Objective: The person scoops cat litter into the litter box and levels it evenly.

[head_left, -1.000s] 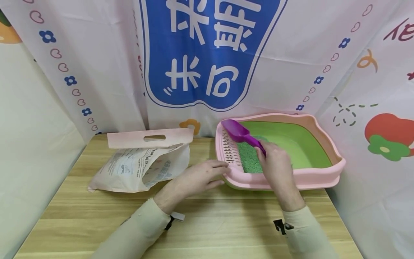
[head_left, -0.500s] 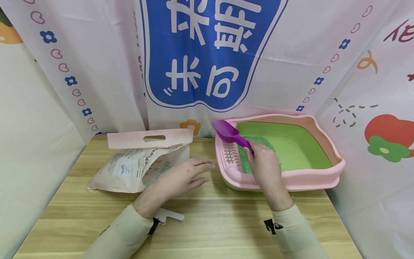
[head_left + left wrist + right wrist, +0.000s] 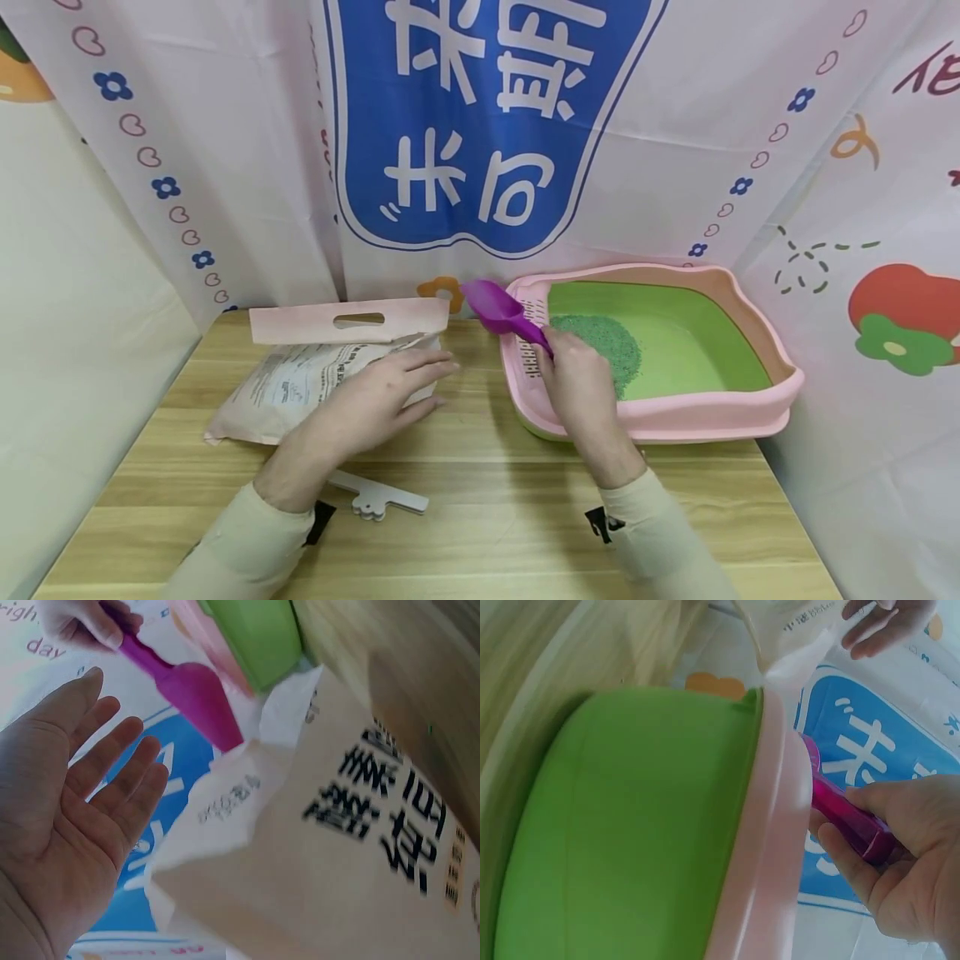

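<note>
My right hand [image 3: 581,387] grips the handle of a purple scoop [image 3: 498,310], whose bowl hangs past the left rim of a litter box, toward the bag. That litter box [image 3: 712,414] has a pink rim and a green base, with green granules [image 3: 603,343] heaped at the left of its floor. My left hand [image 3: 375,400] is over the open mouth of a paper bag [image 3: 258,400], fingers extended and holding nothing. In the left wrist view the palm of the left hand [image 3: 90,802] faces the bag's gaping mouth [image 3: 225,802], with the scoop [image 3: 199,697] beyond.
A white sealing clip [image 3: 378,496] lies on the wooden table [image 3: 480,533] in front of the bag. The bag's handle strip [image 3: 348,321] stands along the table's back edge. A printed cloth backdrop [image 3: 675,150] hangs close behind.
My right hand has carried the scoop left, from over the perforated ledge of the litter box to beyond its rim. My left hand has moved left to the bag, uncovering the clip.
</note>
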A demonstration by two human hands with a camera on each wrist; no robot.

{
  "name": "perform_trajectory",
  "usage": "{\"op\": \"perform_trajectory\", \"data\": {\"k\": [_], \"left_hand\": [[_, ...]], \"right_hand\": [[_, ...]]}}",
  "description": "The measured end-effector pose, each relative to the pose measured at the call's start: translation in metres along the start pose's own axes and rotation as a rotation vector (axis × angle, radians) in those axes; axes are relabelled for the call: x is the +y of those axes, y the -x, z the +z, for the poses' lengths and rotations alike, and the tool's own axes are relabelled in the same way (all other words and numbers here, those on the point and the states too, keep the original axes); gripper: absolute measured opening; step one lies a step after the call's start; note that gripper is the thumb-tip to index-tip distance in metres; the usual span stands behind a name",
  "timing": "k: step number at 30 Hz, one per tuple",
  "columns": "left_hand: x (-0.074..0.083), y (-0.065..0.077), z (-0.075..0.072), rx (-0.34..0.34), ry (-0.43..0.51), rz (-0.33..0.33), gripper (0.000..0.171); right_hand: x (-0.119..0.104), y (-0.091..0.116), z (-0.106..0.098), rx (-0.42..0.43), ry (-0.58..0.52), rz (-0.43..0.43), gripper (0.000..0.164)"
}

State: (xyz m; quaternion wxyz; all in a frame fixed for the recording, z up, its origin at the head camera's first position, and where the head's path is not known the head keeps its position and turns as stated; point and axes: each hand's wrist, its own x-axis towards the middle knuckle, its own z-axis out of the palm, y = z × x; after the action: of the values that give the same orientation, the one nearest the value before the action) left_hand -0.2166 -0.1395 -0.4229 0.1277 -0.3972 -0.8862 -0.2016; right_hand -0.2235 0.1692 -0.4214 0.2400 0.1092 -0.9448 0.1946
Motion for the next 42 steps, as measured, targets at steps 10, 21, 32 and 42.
{"op": "perform_trajectory", "data": {"k": [10,21,32,42], "left_hand": [[-0.011,0.014,-0.024,0.018,0.006,-0.076,0.054],[-0.02,0.023,-0.036,0.085,0.005,-0.083,0.056],[-0.024,0.029,-0.041,0.075,0.008,-0.136,0.05],[-0.026,0.031,-0.041,0.07,-0.003,-0.138,0.05]], "right_hand": [[-0.019,0.008,0.017,0.038,0.016,-0.052,0.021],[-0.034,0.013,0.032,0.001,0.072,-0.076,0.018],[-0.044,0.021,0.042,-0.069,0.091,-0.084,0.014],[-0.051,0.029,0.051,-0.152,0.066,-0.041,0.012]]}}
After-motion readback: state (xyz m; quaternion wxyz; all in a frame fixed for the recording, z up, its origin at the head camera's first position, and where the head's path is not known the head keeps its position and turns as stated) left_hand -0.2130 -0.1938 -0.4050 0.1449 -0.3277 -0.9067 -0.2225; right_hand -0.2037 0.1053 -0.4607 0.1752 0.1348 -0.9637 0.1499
